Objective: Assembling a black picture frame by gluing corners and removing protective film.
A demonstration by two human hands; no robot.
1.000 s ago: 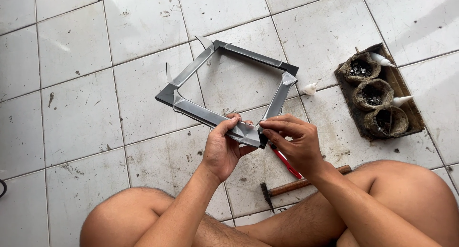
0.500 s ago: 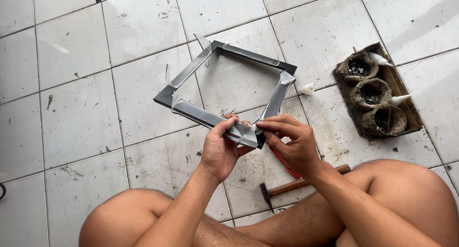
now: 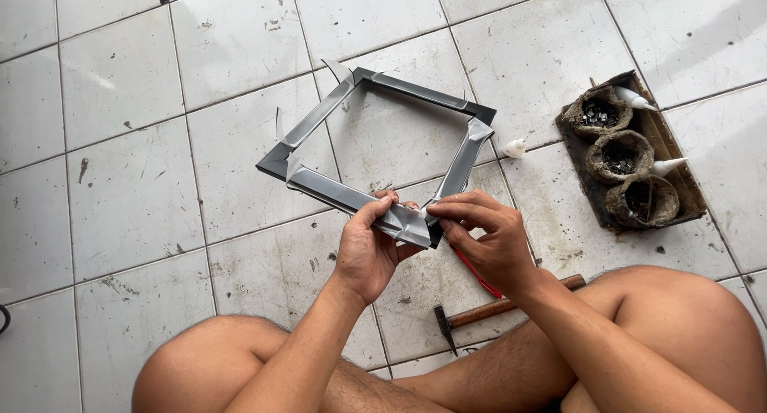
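A square frame (image 3: pixel 375 145) wrapped in shiny grey tape or foil is held tilted above the tiled floor, its near corner toward me. My left hand (image 3: pixel 369 249) grips that near corner from below, thumb on the crumpled grey wrap. My right hand (image 3: pixel 487 237) pinches the same corner from the right with fingertips on the wrap's edge. Loose strips of the wrap stick up at the frame's far and left corners.
A hammer (image 3: pixel 487 311) with a wooden handle lies on the tiles by my right forearm, next to a thin red tool (image 3: pixel 473 271). At right, a wooden tray (image 3: pixel 675 169) holds three crusted pots of small dark pieces and white nozzles. My bare knees frame the bottom.
The frame and both hands have shifted very slightly; my right fingers have slid along the wrap at the near corner. Nothing was let go.
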